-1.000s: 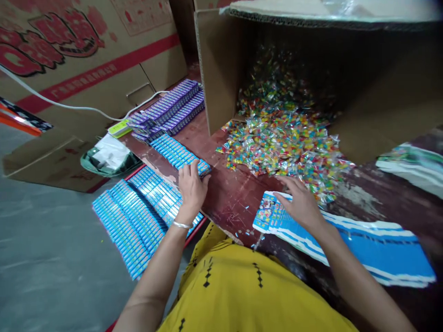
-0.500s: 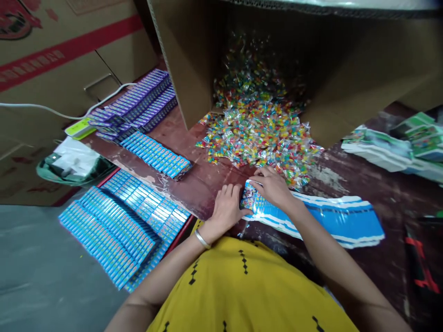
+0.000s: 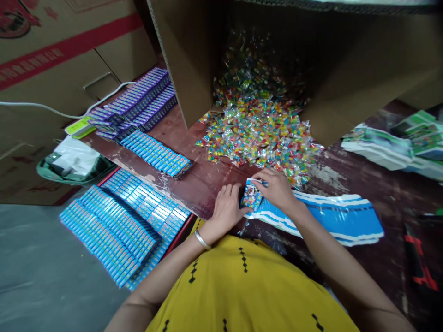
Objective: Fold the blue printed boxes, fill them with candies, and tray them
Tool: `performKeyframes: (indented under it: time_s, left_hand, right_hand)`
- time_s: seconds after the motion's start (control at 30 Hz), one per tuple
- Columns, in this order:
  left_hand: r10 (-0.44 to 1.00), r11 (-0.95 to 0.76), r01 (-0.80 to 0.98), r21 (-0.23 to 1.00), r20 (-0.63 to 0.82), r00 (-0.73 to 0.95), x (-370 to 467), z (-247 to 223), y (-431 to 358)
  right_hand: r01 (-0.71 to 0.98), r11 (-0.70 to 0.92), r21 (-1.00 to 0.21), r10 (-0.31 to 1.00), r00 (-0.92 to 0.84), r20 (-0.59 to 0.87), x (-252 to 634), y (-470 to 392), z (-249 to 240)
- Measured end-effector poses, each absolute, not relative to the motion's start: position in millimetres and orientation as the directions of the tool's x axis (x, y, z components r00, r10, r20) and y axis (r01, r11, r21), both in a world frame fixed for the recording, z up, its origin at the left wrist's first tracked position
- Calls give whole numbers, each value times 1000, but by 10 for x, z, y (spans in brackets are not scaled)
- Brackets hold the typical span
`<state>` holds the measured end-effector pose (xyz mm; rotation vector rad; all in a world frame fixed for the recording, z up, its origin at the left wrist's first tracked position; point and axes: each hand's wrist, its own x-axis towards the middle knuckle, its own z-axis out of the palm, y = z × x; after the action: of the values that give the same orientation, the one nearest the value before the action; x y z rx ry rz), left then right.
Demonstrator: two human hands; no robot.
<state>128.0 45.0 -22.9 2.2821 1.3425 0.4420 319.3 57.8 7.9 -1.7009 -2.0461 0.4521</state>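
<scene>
A small flat printed carton [image 3: 252, 195] with a colourful cartoon face lies on the table at the left end of a fanned row of blue and white carton blanks [image 3: 341, 216]. My left hand [image 3: 226, 208] is curled against its left end, with the thumb at the near edge. My right hand [image 3: 277, 188] pinches the carton's far right edge between thumb and fingers, and its wrist passes over the row of blanks. Just beyond my hands lies a heap of clear sachets of coloured candy [image 3: 256, 131], spilling out of a cardboard box [image 3: 187, 60].
Purple cartons [image 3: 141, 101] and a row of blue cartons [image 3: 155, 154] stand at the left. Lower down, a tray holds stacked blue cartons [image 3: 107, 235]. Green printed blanks [image 3: 391, 147] lie at the right, near a red and black tool [image 3: 420, 263]. A white cable [image 3: 41, 106] crosses at left.
The carton's printed face shows more fully between my hands. My right hand has shifted slightly right along its edge; my left hand stays in nearly the same place.
</scene>
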Motion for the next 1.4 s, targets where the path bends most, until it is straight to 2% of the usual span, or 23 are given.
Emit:
performKeyframes:
  time_s: [0.1,0.2,0.27,0.37,0.47,0.6,0.67,0.73,0.77,0.83,0.9,1.03,1.1,1.17,1.27,1.4]
  left_hand:
    - [883,-386,691,611,29,468,1291,-130,421]
    - [902,-309,641,703,3,432,1275,-47,436]
    - [905,-263,549,793,5,425,1237,-10,487]
    - [870,-118,227,967,-10,492,1147,33,613]
    - [821,110,-62,992,-55,568,1032,102,711]
    - [726,164,-88,982,-60,685,884,190,707]
    - [664,161,-20,987,-93,742,834,176,686]
    - [684,187,17,982,-143,715,803,126,672]
    - [716,194,16,981,-153,681,796,97,666]
    - [819,196,-19,980,-153,554,805,51,654]
    - [908,191,-96,977,-138,394,845,32,637]
    - [982,152,-229,962,-120,148,978,44,581]
    - [989,143,-277,950,-124,84,1033,44,540]
    - [990,140,-325,935,-131,47,1057,35,495]
    - [995,98,-310,946,-93,30,1030,27,438]
    - [984,64,-197,978,-29,174,913,38,444]
  right_hand:
    - [579,-32,-815,999,33,-15,3084,605,61]
    - [325,-147,-934,987,110,-117,2987,623,68]
    - [251,-160,-955,983,129,-131,2943,608,100]
    - [260,-80,-962,996,57,-67,2885,538,173]
    - [280,-10,-960,992,-121,-45,2838,435,251]
    - [319,-44,-947,963,-240,-125,2920,392,289]
    - [363,-110,-925,891,-376,-253,3002,452,256]
    - [392,-174,-903,805,-471,-359,3044,527,222]
    - [379,-199,-904,843,-405,-355,3040,556,215]
    - [294,-194,-936,956,-158,-248,2976,578,222]
    - [250,-141,-958,990,46,-134,2862,553,229]
    - [393,-182,-901,976,185,-117,2635,441,151]
    - [395,-197,-898,951,299,-77,2562,401,97]
    - [314,-125,-941,950,310,-22,2510,385,66]
    - [203,2,-979,977,206,45,2454,392,53]
    - [205,27,-978,982,180,65,2437,389,5]
